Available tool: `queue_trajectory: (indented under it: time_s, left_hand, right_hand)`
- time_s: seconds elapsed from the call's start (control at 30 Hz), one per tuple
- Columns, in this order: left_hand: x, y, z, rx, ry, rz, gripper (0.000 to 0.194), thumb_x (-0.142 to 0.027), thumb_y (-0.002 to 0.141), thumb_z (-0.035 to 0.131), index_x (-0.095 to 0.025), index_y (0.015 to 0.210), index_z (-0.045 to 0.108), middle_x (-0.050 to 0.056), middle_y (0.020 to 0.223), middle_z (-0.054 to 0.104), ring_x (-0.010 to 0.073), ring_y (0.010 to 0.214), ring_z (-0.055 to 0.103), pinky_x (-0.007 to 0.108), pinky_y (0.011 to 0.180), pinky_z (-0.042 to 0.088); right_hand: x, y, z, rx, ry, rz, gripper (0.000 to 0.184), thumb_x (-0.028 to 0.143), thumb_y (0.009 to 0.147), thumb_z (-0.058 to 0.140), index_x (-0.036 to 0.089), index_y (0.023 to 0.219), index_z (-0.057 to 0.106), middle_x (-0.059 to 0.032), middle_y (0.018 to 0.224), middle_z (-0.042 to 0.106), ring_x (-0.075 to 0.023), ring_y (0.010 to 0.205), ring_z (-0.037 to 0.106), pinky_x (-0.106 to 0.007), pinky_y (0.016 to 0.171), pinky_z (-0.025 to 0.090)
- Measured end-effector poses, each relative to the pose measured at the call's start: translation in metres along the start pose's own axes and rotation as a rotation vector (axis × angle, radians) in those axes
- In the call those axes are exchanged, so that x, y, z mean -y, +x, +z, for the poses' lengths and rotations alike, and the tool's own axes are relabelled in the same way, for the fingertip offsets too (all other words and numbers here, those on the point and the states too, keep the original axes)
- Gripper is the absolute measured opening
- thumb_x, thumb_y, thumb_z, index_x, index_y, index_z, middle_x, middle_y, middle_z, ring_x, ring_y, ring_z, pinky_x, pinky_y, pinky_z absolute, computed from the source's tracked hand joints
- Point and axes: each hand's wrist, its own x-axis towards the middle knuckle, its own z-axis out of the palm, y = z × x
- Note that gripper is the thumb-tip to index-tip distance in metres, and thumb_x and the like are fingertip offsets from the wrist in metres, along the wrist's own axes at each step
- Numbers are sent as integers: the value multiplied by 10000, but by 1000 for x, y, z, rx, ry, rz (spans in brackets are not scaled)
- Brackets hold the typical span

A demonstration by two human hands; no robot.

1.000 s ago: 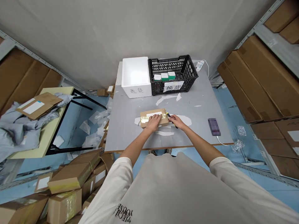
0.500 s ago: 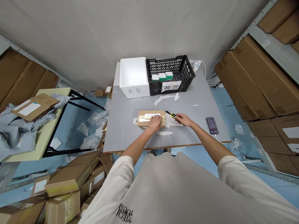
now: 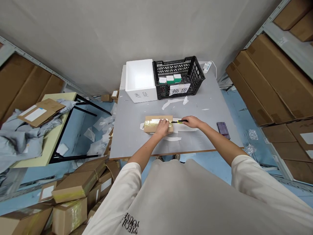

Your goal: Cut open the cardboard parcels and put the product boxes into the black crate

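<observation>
A small cardboard box [image 3: 153, 126] with yellowish tape and a white label lies on the grey table. My left hand [image 3: 162, 127] holds it from above, fingers bent over the right part of its top. My right hand [image 3: 192, 121] is closed around a black and yellow utility knife [image 3: 180, 121], to the right of the box. The knife lies level and its tip meets the box's right end; whether the blade is in the tape I cannot tell. Scraps of white paper [image 3: 186, 126] lie under the knife and near the box.
Behind the box stand a white foam box [image 3: 141, 97] and a black plastic crate [image 3: 199, 81] holding small white-and-green boxes [image 3: 170, 79]. A phone [image 3: 223, 130] lies at the right. Cardboard parcels [image 3: 73, 186] pile up at lower left, beside a side table [image 3: 52, 143]. Shelves with large cartons flank the right.
My right hand has brought the knife left and turned it from slanting to level, its tip now at the box's right end. My left hand stays on the box.
</observation>
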Motion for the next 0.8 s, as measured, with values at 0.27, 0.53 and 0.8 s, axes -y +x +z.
queue_trajectory:
  time_s: [0.27,0.53,0.8]
  left_hand:
    - [-1,-8,-1,-42,-17,15,697,-256,719,869,-172,1291,480,161,1312,550,325,1222,604,524,1228,269]
    - [1,-8,4,-55,-6,20,685,-278,716,877,-159,1265,486,165,1298,553,319,1174,629,514,1229,264]
    - [3,-3,6,-67,30,37,688,-290,704,885,-191,1259,490,141,1300,569,326,1207,626,532,1220,294]
  right_hand:
    - [23,32,-9,38,-120,-56,146,330,920,662,275,1017,756,-81,1046,762,-288,999,660,-357,852,427]
    - [33,50,-17,145,-183,-24,55,224,857,709,267,875,736,-86,900,753,-305,937,679,-387,864,408]
    - [22,45,-11,144,-147,-1,81,257,849,706,280,915,745,-69,865,757,-285,884,683,-351,778,432]
